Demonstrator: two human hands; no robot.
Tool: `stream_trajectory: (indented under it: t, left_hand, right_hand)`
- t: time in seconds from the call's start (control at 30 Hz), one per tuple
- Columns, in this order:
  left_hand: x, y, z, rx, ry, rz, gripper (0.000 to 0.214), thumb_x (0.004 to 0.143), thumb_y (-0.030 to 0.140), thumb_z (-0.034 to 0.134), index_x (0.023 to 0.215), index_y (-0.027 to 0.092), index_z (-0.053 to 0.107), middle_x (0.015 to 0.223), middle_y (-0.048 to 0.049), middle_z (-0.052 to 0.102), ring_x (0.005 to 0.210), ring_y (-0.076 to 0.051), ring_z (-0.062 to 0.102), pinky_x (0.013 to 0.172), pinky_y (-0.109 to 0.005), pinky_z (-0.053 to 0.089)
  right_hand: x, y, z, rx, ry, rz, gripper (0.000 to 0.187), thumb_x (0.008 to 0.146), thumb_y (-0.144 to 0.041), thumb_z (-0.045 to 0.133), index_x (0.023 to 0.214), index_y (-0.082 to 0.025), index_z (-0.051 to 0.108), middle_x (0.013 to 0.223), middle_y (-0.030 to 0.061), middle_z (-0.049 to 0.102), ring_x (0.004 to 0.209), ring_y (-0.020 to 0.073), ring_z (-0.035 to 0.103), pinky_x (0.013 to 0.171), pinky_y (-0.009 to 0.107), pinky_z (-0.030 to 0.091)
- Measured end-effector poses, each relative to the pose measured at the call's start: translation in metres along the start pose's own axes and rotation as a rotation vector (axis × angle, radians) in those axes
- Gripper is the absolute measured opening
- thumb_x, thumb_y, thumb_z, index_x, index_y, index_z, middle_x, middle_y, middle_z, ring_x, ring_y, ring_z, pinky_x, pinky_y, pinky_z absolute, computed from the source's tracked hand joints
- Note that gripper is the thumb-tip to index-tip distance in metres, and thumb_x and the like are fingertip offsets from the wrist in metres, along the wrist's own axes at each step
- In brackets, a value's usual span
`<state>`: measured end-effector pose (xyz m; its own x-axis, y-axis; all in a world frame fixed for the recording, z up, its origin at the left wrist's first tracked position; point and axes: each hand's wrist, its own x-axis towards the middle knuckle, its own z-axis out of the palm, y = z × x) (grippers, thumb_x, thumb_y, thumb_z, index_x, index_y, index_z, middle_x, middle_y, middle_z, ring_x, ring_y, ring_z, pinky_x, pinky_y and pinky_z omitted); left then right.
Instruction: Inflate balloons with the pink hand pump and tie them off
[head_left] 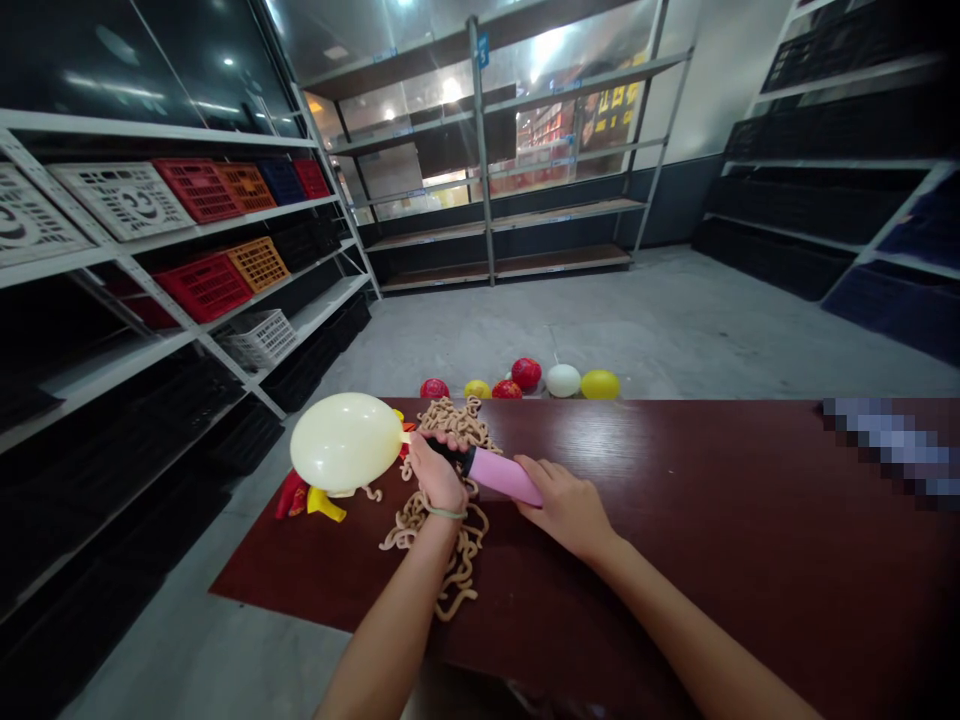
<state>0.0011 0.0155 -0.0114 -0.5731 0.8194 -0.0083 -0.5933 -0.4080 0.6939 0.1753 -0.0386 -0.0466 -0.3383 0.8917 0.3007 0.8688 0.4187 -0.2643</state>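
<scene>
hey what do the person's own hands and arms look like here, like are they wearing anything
Both the left hand and the right hand are ungloved, and no sleeves show on the forearms. A thin, pale greenish band circles the left wrist; nothing shows on the right one.

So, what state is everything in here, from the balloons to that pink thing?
Pale balloon: inflated, neck at the left hand
Left hand: closed around the pump's black end
Right hand: closed on the pump's pink body
Pink pump: held; plunger position unclear
Yellow balloon on the table: limp
Tan strands: loose, tangled
White balloon beyond the table: inflated
</scene>
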Motion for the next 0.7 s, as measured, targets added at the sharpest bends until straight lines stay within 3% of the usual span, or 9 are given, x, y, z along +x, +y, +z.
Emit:
stream_trajectory:
  t: [0.13, 0.33, 0.47, 0.6, 0.7]
  left_hand:
    - [0.013, 0.012, -0.002, 0.022, 0.026, -0.017, 0.019, 0.088, 0.034, 0.05, 0.077, 0.021, 0.04, 0.059, 0.0063, 0.041, 0.046, -0.009, 0.042, 0.047, -0.022, 0.036]
    - [0.038, 0.04, -0.01, 0.024, 0.145, 0.112, 0.012, 0.084, 0.025, 0.047, 0.078, 0.021, 0.038, 0.06, 0.0076, 0.038, 0.046, -0.007, 0.039, 0.046, -0.021, 0.032]
    - [0.029, 0.03, -0.008, 0.069, 0.161, 0.113, 0.014, 0.084, 0.025, 0.045, 0.075, 0.021, 0.036, 0.059, 0.0078, 0.037, 0.044, -0.007, 0.036, 0.044, -0.021, 0.031]
    - [0.006, 0.007, 0.003, 0.103, 0.049, 0.033, 0.018, 0.085, 0.031, 0.049, 0.074, 0.021, 0.038, 0.057, 0.0075, 0.04, 0.043, -0.008, 0.04, 0.045, -0.022, 0.033]
    - [0.0, 0.002, 0.006, 0.091, -0.008, 0.02, 0.02, 0.086, 0.033, 0.051, 0.075, 0.021, 0.039, 0.056, 0.0074, 0.041, 0.042, -0.008, 0.042, 0.045, -0.022, 0.035]
  right_hand:
    - [0.003, 0.013, -0.01, -0.062, 0.005, -0.087, 0.053, 0.086, -0.03, 0.058, 0.138, -0.023, 0.047, 0.115, 0.008, 0.065, 0.099, 0.0227, 0.06, 0.071, 0.03, 0.044]
    - [0.005, 0.028, -0.016, -0.126, 0.041, -0.135, 0.052, 0.087, -0.029, 0.056, 0.138, -0.024, 0.047, 0.111, 0.007, 0.066, 0.097, 0.0234, 0.059, 0.072, 0.03, 0.043]
    - [0.002, 0.019, -0.008, -0.108, 0.016, -0.109, 0.051, 0.085, -0.031, 0.057, 0.135, -0.022, 0.05, 0.111, 0.0083, 0.066, 0.096, 0.0234, 0.06, 0.072, 0.03, 0.043]
    - [0.0, 0.008, -0.001, -0.059, -0.006, -0.055, 0.051, 0.085, -0.034, 0.057, 0.135, -0.022, 0.05, 0.112, 0.0073, 0.066, 0.095, 0.0221, 0.062, 0.07, 0.029, 0.043]
    - [0.002, 0.007, 0.0, -0.038, -0.013, -0.056, 0.051, 0.086, -0.033, 0.056, 0.136, -0.022, 0.049, 0.114, 0.0067, 0.066, 0.097, 0.0221, 0.062, 0.072, 0.03, 0.044]
